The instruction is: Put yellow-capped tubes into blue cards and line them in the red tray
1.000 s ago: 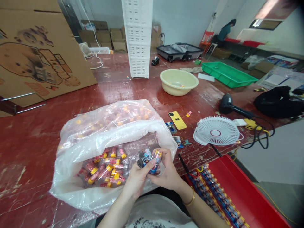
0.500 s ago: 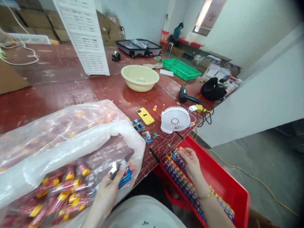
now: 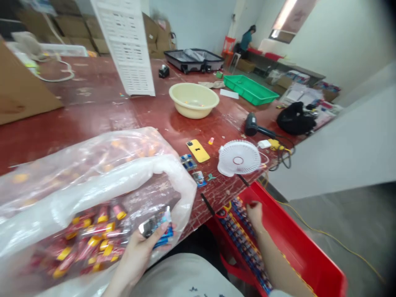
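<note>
My left hand point(image 3: 144, 247) is wrapped round several small blue and silver packets point(image 3: 162, 227), over the near edge of a clear plastic bag point(image 3: 182, 177). Inside that bag lie several red tubes with yellow caps point(image 3: 93, 241). On the right, my right hand point(image 3: 255, 214) reaches down into a red tray point(image 3: 309, 247), beside rows of small blue and yellow packed items point(image 3: 244, 243). Its fingers are curled and partly turned away; what they hold, if anything, is too small to make out.
On the red table point(image 3: 102, 111) are a cream basin point(image 3: 194, 101), a yellow phone point(image 3: 198, 151), a white fan point(image 3: 239, 159), a hair dryer point(image 3: 256, 127) and a green tray point(image 3: 250, 90). A white crate point(image 3: 130, 53) stands upright. A person point(image 3: 246, 40) is far back.
My right hand has gone lower into the red tray, with its fingers more curled. The packets in my left hand are fanned wider. The whole view has shifted, with things now further right.
</note>
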`<control>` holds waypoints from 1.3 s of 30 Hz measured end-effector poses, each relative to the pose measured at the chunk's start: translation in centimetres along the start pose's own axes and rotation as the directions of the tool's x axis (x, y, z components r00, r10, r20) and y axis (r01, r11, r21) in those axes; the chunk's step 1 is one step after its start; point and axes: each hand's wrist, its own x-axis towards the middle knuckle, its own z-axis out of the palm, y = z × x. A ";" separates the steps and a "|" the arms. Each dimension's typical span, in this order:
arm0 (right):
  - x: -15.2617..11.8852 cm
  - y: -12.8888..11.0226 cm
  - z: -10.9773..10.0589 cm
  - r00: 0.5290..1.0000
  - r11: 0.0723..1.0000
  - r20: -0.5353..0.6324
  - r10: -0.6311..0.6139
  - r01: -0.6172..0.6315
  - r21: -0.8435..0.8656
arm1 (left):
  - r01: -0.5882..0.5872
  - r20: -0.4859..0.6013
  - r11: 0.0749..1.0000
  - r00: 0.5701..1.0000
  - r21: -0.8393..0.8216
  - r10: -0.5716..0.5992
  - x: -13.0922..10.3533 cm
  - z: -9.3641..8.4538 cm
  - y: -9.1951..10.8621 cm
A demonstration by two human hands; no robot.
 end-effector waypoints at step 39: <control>-19.3 -27.5 4.5 -0.038 0.532 0.569 -0.821 0.311 0.788 | -0.264 -0.065 0.962 0.961 0.071 0.268 -1.7 -5.0 0.3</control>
